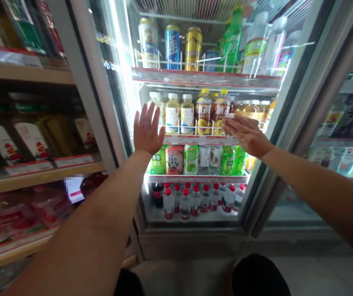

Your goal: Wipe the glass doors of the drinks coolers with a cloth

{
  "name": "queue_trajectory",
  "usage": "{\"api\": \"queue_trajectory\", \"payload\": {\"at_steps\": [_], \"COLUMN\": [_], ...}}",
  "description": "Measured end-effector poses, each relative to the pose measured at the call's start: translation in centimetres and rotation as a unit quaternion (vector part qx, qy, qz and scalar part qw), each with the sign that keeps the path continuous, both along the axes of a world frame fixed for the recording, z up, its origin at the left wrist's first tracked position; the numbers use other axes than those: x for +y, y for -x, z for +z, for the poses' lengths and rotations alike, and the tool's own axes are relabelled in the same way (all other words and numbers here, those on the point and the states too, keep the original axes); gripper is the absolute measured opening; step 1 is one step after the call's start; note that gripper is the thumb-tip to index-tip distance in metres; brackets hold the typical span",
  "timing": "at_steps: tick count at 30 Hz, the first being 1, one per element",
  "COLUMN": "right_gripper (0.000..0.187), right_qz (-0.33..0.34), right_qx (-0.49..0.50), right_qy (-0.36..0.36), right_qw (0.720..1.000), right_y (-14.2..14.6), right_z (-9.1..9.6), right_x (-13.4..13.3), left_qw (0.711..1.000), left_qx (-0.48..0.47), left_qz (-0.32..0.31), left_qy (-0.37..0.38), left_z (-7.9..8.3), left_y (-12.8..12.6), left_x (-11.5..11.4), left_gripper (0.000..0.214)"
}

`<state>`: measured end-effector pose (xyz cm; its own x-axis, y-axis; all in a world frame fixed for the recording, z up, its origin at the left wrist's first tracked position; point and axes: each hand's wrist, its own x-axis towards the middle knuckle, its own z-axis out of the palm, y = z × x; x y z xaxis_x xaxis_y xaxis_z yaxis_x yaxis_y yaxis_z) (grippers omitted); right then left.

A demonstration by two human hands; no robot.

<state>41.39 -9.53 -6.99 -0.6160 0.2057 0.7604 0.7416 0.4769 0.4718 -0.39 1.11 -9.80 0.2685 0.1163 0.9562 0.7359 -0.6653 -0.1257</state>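
Two yellow-capped tea bottles (205, 115) stand upright in the lit fridge (191, 246), long axes vertical, between the person's outstretched hands and deeper in than either. From where I'm standing, the right hand (247, 131) is plainly the nearer: it sits just right of the pair and in front, its fingertips crossing the edge of the right-hand bottle. Those fingers lie straight and together, pointing left; whether they touch that bottle or hold the small white patch (231, 115) beside them, I cannot tell. The left hand (148, 129) is farther off, left of the pair, fingers spread and upward, back towards the person, with nothing visibly held. Two white-capped bottles (187, 117), also upright, fill the stretch between it and the pair. Cans (193, 47) stand above the tea bottles.
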Motion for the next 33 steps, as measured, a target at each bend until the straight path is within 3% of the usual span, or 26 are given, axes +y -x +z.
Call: {"api": "queue_trajectory", "payload": {"at_steps": [2, 5, 7, 12, 14, 18, 23, 25, 29, 31, 33], "right_gripper": [0.054, 0.051, 0.052, 0.056, 0.056, 0.055, 0.05, 0.048, 0.05, 0.053, 0.051], "right_qz": [-0.015, -0.042, -0.043, -0.043, -0.062, -0.062, 0.015, 0.02, 0.004, 0.007, 0.024], "right_qx": [-0.021, 0.07, 0.114, -0.004, 0.007, 0.091, -0.081, -0.086, 0.04, 0.055, -0.004], "right_qy": [0.011, -0.056, -0.081, 0.033, 0.04, -0.035, 0.044, 0.048, -0.001, -0.005, 0.021], "right_qw": [1.0, 0.995, 0.989, 0.999, 0.997, 0.993, 0.996, 0.995, 0.999, 0.998, 0.999], "right_y": [-0.1, -0.6, -0.1, 2.4, 2.9, 4.2, 8.1, 9.4, 10.9, 11.7, 12.6], "right_z": [0.4, 2.3, 2.4, 0.1, 0.9, 2.9, 0.9, 1.8, 5.2, 4.8, 2.9], "right_x": [-0.5, -0.5, -0.2, -0.4, -0.3, 1.0, 1.5, 1.6, 2.7, 3.2, 3.3], "left_qw": [1.0, 1.0, 1.0, 0.999, 0.999, 0.999, 0.999, 0.998, 0.997, 0.997, 0.997], "left_qx": [-0.004, -0.003, -0.004, -0.008, 0.0, 0.011, 0.015, 0.006, -0.027, -0.034, -0.031], "left_qz": [-0.002, 0.001, -0.001, -0.028, -0.03, -0.007, -0.004, -0.017, -0.027, -0.025, -0.024], "left_qy": [0.004, 0.012, 0.017, 0.033, 0.034, 0.031, 0.047, 0.061, 0.071, 0.069, 0.064], "left_z": [0.1, 0.2, 0.2, 0.3, 0.2, 0.1, 0.3, 0.3, 0.2, 0.1, 0.0], "left_y": [-0.1, -0.3, -0.3, -0.2, -0.1, 0.0, -0.4, -0.6, -0.6, -0.5, -0.3], "left_x": [-0.3, -0.6, -0.8, -0.4, 0.0, 0.4, -0.7, -1.2, -1.4, -1.4, -1.4], "left_gripper": [0.071, 0.071, 0.071, 0.072, 0.073, 0.074, 0.07, 0.068, 0.067, 0.066, 0.063]}}
